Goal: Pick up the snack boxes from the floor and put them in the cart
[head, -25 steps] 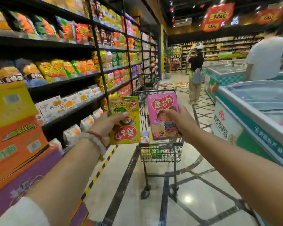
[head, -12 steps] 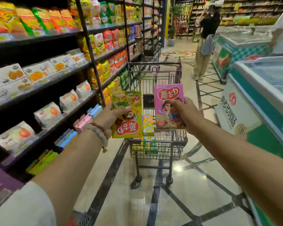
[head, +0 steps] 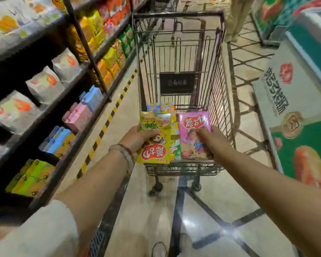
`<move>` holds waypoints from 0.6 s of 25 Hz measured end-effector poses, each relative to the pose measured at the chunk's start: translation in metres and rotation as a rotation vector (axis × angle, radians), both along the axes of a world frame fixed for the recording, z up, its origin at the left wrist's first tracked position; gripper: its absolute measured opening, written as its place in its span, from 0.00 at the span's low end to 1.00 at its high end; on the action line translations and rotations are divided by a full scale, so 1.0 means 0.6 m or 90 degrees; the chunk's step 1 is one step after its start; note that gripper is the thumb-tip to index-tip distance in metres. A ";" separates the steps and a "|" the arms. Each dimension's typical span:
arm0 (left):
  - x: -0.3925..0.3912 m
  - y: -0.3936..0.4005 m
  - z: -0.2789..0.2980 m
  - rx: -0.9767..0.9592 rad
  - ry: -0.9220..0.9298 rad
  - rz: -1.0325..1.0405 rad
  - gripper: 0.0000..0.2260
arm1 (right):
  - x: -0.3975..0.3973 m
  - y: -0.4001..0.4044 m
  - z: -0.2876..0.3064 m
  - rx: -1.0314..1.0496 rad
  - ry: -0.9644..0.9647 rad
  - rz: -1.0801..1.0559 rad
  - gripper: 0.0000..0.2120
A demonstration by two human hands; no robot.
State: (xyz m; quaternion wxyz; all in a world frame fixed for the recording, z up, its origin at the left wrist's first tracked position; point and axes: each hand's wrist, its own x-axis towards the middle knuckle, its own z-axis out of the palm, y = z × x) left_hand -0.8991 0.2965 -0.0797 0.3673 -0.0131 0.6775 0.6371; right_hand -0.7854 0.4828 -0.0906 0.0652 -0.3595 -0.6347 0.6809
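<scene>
Yellow box [head: 154, 141] in left hand [head: 135, 140], over cart [head: 228, 101].

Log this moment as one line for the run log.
phase: placing | left hand: holds yellow box | right hand: holds pink box | both over cart near end | cart: other boxes inside
</scene>
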 end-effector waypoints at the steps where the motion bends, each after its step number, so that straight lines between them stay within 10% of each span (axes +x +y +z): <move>1: -0.016 0.014 -0.023 -0.016 -0.009 0.008 0.11 | -0.016 0.012 -0.017 0.002 -0.015 -0.004 0.09; 15: -0.149 0.176 -0.317 -0.397 0.131 -0.008 0.22 | -0.195 0.133 -0.318 -0.137 -0.244 0.005 0.15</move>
